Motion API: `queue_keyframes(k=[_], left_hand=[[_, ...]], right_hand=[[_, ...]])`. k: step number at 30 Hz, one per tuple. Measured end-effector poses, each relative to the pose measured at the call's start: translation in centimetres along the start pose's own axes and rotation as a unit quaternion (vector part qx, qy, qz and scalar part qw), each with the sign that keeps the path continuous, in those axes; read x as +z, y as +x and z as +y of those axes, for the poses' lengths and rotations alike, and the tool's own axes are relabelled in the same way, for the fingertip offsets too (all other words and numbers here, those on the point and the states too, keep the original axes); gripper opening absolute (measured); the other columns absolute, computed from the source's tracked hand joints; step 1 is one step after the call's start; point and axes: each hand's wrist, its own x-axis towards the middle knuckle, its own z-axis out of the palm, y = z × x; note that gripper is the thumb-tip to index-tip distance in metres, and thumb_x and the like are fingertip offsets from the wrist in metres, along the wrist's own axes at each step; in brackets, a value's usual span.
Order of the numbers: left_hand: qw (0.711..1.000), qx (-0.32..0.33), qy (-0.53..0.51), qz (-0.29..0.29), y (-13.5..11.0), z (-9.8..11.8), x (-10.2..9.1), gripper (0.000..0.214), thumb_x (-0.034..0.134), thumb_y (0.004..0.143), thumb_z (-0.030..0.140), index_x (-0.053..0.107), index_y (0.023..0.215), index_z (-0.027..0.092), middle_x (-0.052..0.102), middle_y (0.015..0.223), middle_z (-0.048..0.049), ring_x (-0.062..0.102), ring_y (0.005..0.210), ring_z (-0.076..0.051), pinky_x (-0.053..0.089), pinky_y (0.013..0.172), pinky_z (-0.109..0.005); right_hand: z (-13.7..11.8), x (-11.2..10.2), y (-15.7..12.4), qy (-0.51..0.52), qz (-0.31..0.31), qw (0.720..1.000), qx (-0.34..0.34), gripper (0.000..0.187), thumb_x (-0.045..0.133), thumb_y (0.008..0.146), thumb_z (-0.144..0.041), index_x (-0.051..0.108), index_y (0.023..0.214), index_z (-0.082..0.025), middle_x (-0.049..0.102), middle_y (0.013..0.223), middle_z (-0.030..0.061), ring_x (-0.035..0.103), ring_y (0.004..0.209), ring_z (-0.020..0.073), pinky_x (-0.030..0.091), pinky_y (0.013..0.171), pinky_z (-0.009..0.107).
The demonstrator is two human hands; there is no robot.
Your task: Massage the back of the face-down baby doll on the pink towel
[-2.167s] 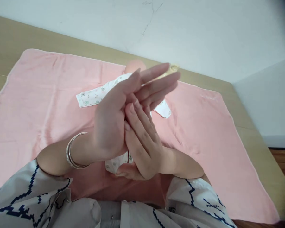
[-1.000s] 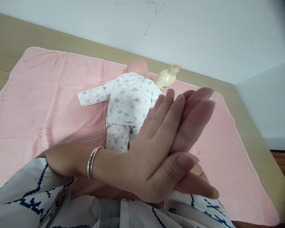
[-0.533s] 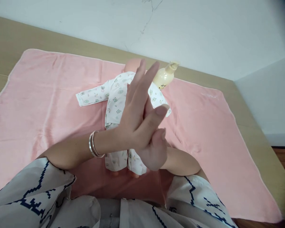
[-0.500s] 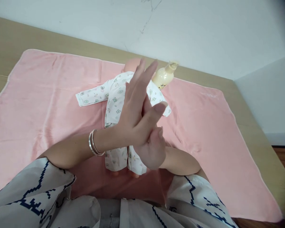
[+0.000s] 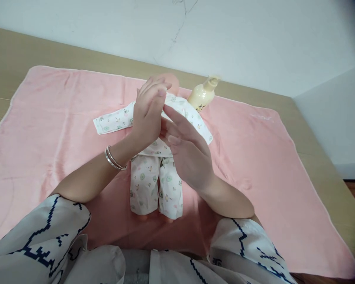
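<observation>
Above a doll laid on a blanket, the left hand and right hand, pressed crosswise moments ago, are drawn partly apart, both unclenched, nothing visibly gripped; rubbing seems unfinished, the bottle untouched beside the doll.

Doll on blanket, bottle beside

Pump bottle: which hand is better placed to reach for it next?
Probably the right hand: the pump bottle is on its side of the doll, whereas the left hand would likely have to reach across.
</observation>
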Motion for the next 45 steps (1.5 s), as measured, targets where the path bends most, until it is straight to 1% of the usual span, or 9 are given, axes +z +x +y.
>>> queue_keyframes(k=[5,9,17,23,30,35,38,41,45], left_hand=[[0.995,-0.088,-0.032,0.030,0.6,-1.8,0.7,0.037,0.032,0.108,0.035,0.067,0.100,0.029,0.071,0.122,-0.0018,0.055,0.136,-0.022,0.046,0.119,-0.046],[0.983,-0.135,-0.099,0.081,0.9,-3.5,1.5,0.029,0.041,0.103,0.025,0.067,0.090,0.022,0.073,0.106,-0.0044,0.066,0.110,-0.020,0.053,0.103,-0.039],[0.977,-0.152,-0.115,0.099,0.3,-7.3,3.1,0.022,0.044,0.099,0.030,0.062,0.088,0.024,0.072,0.104,-0.0043,0.066,0.106,-0.018,0.053,0.098,-0.033],[0.993,-0.100,-0.024,0.060,-0.1,-8.4,3.0,0.033,0.041,0.101,0.053,0.063,0.099,0.028,0.073,0.112,-0.0028,0.064,0.114,-0.022,0.050,0.106,-0.043],[0.992,-0.106,0.000,0.074,-0.4,-8.9,3.3,0.033,0.036,0.103,0.042,0.063,0.105,0.024,0.072,0.121,-0.0056,0.063,0.121,-0.021,0.049,0.110,-0.041],[0.992,-0.093,-0.024,0.081,-0.4,-9.3,3.2,0.038,0.038,0.103,0.052,0.066,0.099,0.027,0.074,0.114,-0.0025,0.065,0.114,-0.021,0.051,0.107,-0.043],[0.993,-0.087,-0.023,0.080,-0.5,-9.0,3.1,0.035,0.039,0.103,0.047,0.066,0.098,0.025,0.074,0.113,-0.0043,0.066,0.113,-0.022,0.052,0.106,-0.042],[0.993,-0.089,-0.007,0.082,-0.6,-8.7,3.2,0.035,0.038,0.102,0.044,0.066,0.095,0.025,0.075,0.112,-0.0052,0.066,0.112,-0.022,0.053,0.105,-0.042],[0.993,-0.085,0.005,0.079,-0.9,-8.7,3.3,0.042,0.034,0.103,0.053,0.066,0.099,0.027,0.075,0.113,-0.0035,0.065,0.112,-0.021,0.051,0.107,-0.045]], right_hand=[[0.9,-1.2,1.0,-0.090,0.057,0.993,-0.056,0.048,0.050,0.096,-0.040,0.042,0.143,-0.042,0.062,0.141,-0.0023,0.061,0.131,0.0266,0.052,0.110,0.057],[2.9,-1.9,2.7,-0.230,0.104,0.961,-0.114,0.044,0.050,0.089,-0.023,0.057,0.131,-0.031,0.063,0.138,0.0015,0.058,0.134,0.0230,0.048,0.117,0.048],[7.9,-3.6,6.0,-0.530,-0.005,0.845,-0.073,0.055,0.039,0.087,-0.010,0.062,0.136,-0.018,0.060,0.146,0.0063,0.041,0.148,0.0276,0.023,0.129,0.058],[7.8,-6.6,8.0,-0.567,-0.062,0.819,-0.061,0.046,0.040,0.101,-0.028,0.055,0.145,-0.030,0.047,0.159,0.0006,0.032,0.153,0.0268,0.020,0.128,0.061],[8.2,-5.4,6.7,-0.621,0.075,0.780,-0.010,0.056,0.033,0.106,-0.044,0.048,0.150,-0.012,0.043,0.159,0.0179,0.035,0.151,0.0350,0.031,0.123,0.059],[8.5,-7.1,7.7,-0.602,-0.013,0.797,-0.050,0.049,0.036,0.105,-0.040,0.053,0.146,-0.020,0.043,0.161,0.0095,0.032,0.154,0.0277,0.027,0.127,0.054],[8.9,-8.1,8.1,-0.591,0.033,0.806,-0.026,0.054,0.036,0.104,-0.046,0.048,0.150,-0.018,0.042,0.161,0.0117,0.032,0.153,0.0298,0.026,0.126,0.058],[8.7,-6.7,7.3,-0.607,0.113,0.786,0.003,0.057,0.034,0.104,-0.042,0.048,0.148,-0.008,0.048,0.155,0.0205,0.038,0.149,0.0349,0.025,0.124,0.062],[8.0,-4.7,6.8,-0.609,0.019,0.792,-0.031,0.050,0.032,0.101,-0.024,0.055,0.144,-0.013,0.048,0.157,0.0130,0.036,0.152,0.0292,0.023,0.128,0.056]])
